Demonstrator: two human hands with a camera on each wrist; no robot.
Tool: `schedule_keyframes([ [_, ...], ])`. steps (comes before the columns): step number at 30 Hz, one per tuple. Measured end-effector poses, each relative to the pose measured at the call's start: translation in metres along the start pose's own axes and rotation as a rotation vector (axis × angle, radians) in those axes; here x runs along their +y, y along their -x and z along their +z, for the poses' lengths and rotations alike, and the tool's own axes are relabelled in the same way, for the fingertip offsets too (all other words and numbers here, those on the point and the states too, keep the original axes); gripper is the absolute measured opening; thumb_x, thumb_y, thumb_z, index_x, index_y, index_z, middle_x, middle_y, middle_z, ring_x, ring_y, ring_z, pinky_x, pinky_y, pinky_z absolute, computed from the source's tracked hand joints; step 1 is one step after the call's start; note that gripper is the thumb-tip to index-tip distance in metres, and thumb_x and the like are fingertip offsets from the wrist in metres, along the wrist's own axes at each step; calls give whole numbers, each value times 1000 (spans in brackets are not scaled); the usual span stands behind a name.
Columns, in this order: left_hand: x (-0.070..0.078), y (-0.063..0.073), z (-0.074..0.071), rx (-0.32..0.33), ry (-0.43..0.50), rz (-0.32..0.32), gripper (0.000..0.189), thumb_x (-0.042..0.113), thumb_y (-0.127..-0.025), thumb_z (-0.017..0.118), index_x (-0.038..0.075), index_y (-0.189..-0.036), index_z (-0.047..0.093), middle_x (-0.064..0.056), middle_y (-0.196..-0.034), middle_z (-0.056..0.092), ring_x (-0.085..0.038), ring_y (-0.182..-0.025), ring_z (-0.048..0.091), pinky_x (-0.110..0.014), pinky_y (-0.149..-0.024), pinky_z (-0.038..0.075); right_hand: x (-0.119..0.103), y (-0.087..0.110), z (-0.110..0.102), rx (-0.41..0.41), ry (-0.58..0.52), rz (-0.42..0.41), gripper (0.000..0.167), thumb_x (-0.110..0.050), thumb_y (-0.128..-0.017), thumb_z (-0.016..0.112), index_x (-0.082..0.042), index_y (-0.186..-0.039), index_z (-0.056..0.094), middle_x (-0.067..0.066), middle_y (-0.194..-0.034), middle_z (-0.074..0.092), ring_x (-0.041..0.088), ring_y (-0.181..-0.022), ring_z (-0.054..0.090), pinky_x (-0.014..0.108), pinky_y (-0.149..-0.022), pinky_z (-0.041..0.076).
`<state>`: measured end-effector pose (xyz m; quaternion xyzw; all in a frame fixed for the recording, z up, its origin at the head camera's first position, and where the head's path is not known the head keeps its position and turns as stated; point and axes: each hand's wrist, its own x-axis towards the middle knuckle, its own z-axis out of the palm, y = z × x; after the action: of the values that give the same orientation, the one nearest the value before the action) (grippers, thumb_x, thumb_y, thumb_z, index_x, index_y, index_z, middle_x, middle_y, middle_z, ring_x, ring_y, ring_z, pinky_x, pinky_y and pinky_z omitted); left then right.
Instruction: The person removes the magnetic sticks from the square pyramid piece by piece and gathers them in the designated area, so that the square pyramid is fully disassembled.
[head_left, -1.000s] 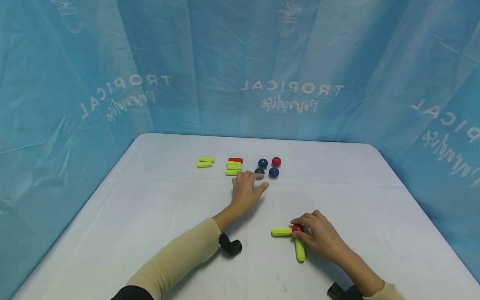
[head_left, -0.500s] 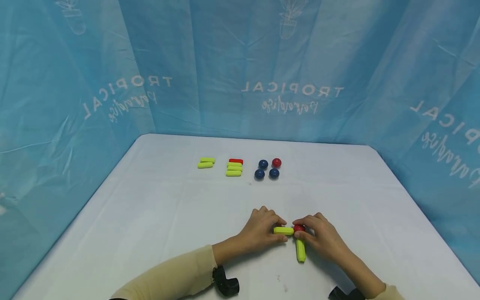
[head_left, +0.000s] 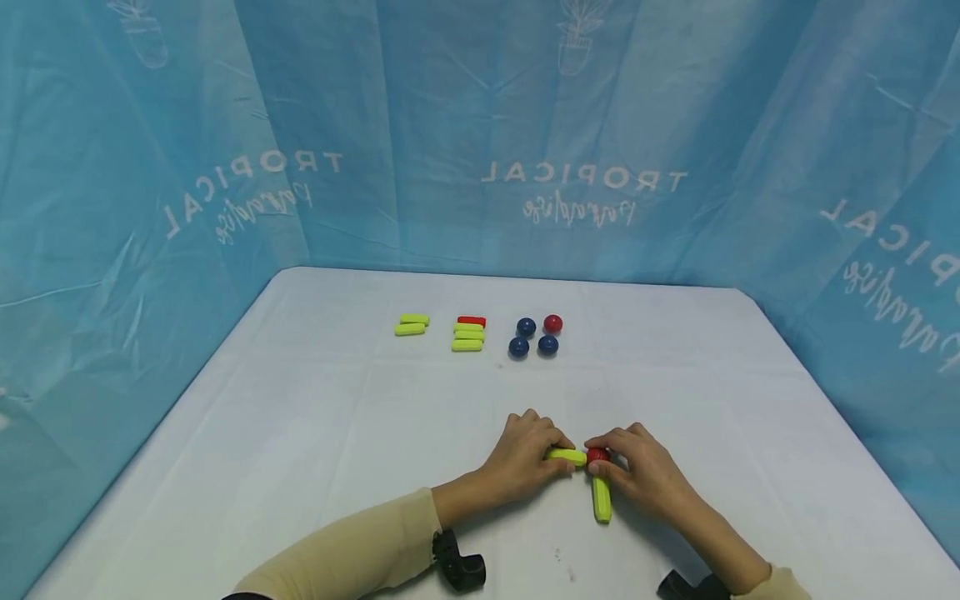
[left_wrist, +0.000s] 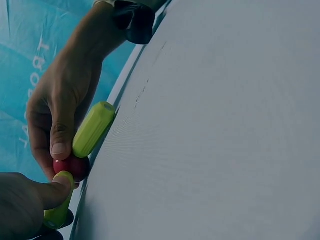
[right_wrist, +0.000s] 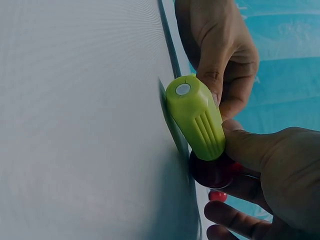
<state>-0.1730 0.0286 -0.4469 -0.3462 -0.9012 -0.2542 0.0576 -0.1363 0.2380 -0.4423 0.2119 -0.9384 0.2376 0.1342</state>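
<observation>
My left hand (head_left: 525, 458) pinches a yellow-green magnetic building stick (head_left: 567, 456) between thumb and fingers. The stick lies crosswise, its right end against a red ball (head_left: 597, 455). Thumb and fingers of my right hand (head_left: 645, 471) hold that ball from the right side. A second yellow-green stick (head_left: 602, 500) extends from the ball toward the front of the table; its round silver end disc (right_wrist: 183, 89) shows in the right wrist view. In the left wrist view, my left thumb (left_wrist: 55, 194) lies on the first stick, partly hiding it.
Farther back on the white table (head_left: 337, 400) lie a pair of yellow-green sticks (head_left: 410, 329), a stack-like row of yellow-green sticks (head_left: 468, 335) with a red stick (head_left: 472, 320), several dark blue balls (head_left: 548, 345) and another red ball (head_left: 552, 323). A blue curtain (head_left: 480, 125) surrounds the table.
My left hand has come from beside the far balls back toward the front and taken hold of the left stick, whose left end has tilted slightly. My right hand has stayed on the red ball.
</observation>
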Motion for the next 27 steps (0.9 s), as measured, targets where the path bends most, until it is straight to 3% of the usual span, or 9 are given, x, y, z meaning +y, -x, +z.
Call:
schedule_keyframes([
  [8, -5, 1, -6, -13, -22, 1, 22, 38, -81, 71, 24, -98, 73, 11, -87, 65, -5, -81, 45, -24, -77, 32, -3, -1, -2, -39, 1, 7, 26, -25, -77, 75, -19, -102, 71, -11, -94, 69, 8, -79, 48, 20, -63, 38],
  [14, -34, 13, -21, 74, 17, -78, 21, 35, -80, 72, 21, -96, 72, 9, -84, 63, -7, -81, 46, -27, -77, 33, -6, -2, -4, -89, 5, 73, 25, -26, -79, 74, -21, -103, 70, -13, -95, 68, 7, -81, 48, 21, -64, 39],
  [19, -68, 24, -40, 175, 35, -151, 22, 32, -77, 76, 20, -95, 73, 6, -85, 67, -10, -81, 49, -31, -76, 32, -7, -2, -3, -103, -14, 82, 26, -27, -80, 73, -21, -105, 70, -12, -97, 68, 7, -83, 48, 21, -66, 40],
  [23, -109, 29, -63, 266, 22, -279, 22, 27, -76, 77, 19, -96, 74, 2, -87, 68, -15, -82, 51, -34, -75, 31, -7, -2, -2, -101, -21, 91, 27, -27, -80, 73, -21, -105, 70, -12, -98, 68, 6, -84, 49, 21, -66, 40],
  [27, -154, 26, -84, 302, 20, -415, 24, 26, -80, 74, 16, -102, 72, -4, -95, 66, -22, -89, 50, -38, -78, 31, -7, -1, -2, -90, -24, 85, 27, -27, -80, 73, -20, -105, 70, -13, -97, 67, 6, -84, 48, 22, -66, 40],
])
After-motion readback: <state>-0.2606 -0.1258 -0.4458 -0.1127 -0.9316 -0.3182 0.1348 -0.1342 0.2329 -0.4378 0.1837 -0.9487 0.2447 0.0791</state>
